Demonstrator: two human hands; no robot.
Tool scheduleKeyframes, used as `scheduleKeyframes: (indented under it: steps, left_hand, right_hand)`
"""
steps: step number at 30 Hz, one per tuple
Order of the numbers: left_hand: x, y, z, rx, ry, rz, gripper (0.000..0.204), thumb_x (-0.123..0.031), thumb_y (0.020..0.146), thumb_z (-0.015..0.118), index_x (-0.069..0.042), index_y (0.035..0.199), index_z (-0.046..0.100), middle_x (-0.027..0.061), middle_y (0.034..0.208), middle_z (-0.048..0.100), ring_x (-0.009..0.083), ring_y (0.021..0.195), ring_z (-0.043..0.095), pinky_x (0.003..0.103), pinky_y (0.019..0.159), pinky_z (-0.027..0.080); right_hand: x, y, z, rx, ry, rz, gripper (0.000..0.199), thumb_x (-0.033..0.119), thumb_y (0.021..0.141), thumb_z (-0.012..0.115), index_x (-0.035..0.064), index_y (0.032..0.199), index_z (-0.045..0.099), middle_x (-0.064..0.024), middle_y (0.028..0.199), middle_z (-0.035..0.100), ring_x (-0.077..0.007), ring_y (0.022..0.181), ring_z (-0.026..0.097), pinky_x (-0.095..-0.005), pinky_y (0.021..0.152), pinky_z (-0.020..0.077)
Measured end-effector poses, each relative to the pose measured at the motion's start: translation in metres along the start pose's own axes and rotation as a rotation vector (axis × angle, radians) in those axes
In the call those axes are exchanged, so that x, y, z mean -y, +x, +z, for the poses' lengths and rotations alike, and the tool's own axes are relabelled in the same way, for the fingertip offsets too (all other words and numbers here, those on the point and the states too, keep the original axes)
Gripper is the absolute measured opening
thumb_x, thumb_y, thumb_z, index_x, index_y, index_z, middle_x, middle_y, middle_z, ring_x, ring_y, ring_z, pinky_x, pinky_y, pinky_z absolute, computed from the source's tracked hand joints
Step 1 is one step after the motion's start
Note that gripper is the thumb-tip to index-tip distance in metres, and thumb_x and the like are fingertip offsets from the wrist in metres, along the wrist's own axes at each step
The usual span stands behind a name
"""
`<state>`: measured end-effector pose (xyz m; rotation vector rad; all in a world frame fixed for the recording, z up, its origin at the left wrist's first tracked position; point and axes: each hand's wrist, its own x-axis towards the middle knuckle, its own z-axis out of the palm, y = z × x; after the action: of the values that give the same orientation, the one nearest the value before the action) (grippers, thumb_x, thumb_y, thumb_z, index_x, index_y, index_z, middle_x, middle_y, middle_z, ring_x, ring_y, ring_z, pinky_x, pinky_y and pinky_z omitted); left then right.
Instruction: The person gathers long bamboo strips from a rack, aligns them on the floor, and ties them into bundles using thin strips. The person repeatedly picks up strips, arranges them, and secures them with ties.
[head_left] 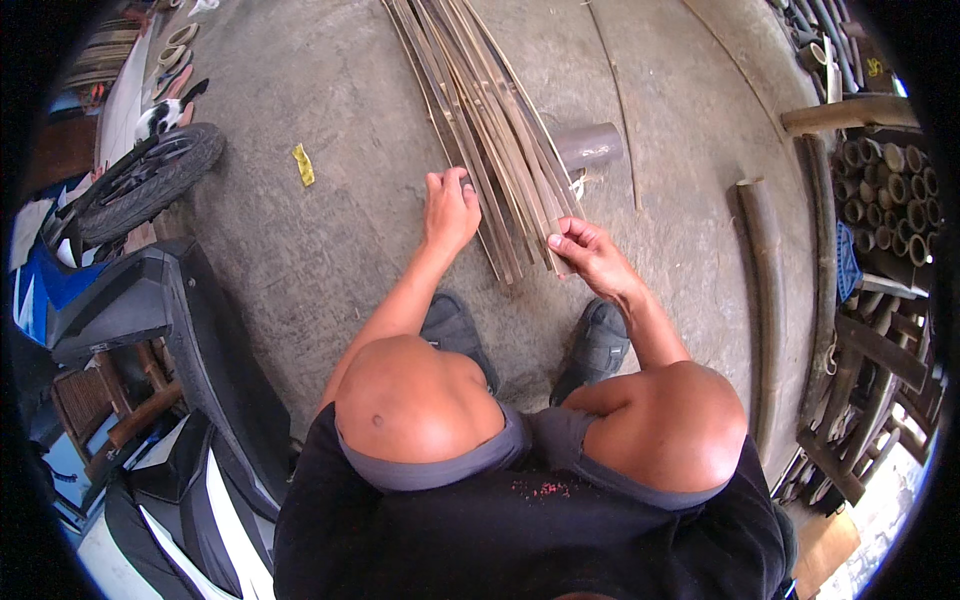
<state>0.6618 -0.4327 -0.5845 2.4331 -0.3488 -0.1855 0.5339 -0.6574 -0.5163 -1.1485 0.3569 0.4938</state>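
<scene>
Over the concrete floor (pixel 330 270), one bundle of strips (pixel 490 120), too overlapped to count, stretches beyond the fingers (pixel 577 226), far end cut off. The right hand (pixel 598 260) pinches strip ends; the left hand (pixel 452 212) is curled, its hold unclear. Behind the fingers stand two shoes (pixel 600 340).

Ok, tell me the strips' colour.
The strips are mostly greyish brown, some paler tan; best seen in the head view.

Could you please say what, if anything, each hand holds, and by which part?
The right hand pinches one or more bamboo strips by the near end; whether the left hand holds anything cannot be told.
</scene>
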Motion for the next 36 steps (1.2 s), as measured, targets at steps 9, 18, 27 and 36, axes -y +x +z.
scheduleKeyframes:
  steps: [9,18,27,36]
  left_hand:
    - [-0.005,0.004,0.001,-0.039,-0.038,-0.007,0.059,-0.025,0.081,0.073,0.000,0.129,0.050,0.0255,0.118,0.048,0.0435,0.106,0.054,0.048,0.094,0.047]
    - [-0.010,0.007,-0.011,0.048,-0.211,-0.142,0.068,-0.021,0.080,0.070,0.001,0.139,0.044,0.0233,0.125,0.045,0.0408,0.115,0.050,0.045,0.100,0.043]
    - [-0.036,0.008,-0.002,0.113,0.173,0.479,0.036,-0.024,0.091,0.060,-0.014,0.126,0.066,0.0070,0.142,0.053,0.0321,0.133,0.043,0.054,0.111,0.027]
    - [-0.025,0.015,-0.011,0.050,0.205,0.493,0.027,-0.017,0.088,0.061,-0.008,0.112,0.068,0.0071,0.118,0.065,0.0280,0.115,0.056,0.051,0.105,0.034]
  right_hand:
    - [0.002,-0.002,-0.021,-0.165,-0.052,-0.004,0.014,0.023,0.100,0.062,0.0091,0.100,0.063,0.0055,0.084,0.060,-0.0053,0.074,0.052,-0.0250,0.066,0.0434]
    - [0.019,-0.016,-0.032,-0.148,0.025,-0.109,0.011,0.021,0.099,0.062,0.0101,0.098,0.062,0.0065,0.080,0.056,-0.0043,0.069,0.049,-0.0233,0.063,0.0407]
    - [0.048,-0.031,-0.066,-0.212,-0.199,-0.048,0.013,0.024,0.098,0.064,0.0102,0.097,0.063,0.0079,0.079,0.054,-0.0046,0.070,0.046,-0.0231,0.064,0.0380]
    - [0.030,-0.028,-0.086,-0.255,-0.152,-0.071,0.013,0.021,0.098,0.062,0.0091,0.093,0.061,0.0058,0.077,0.054,-0.0055,0.069,0.047,-0.0237,0.063,0.0386]
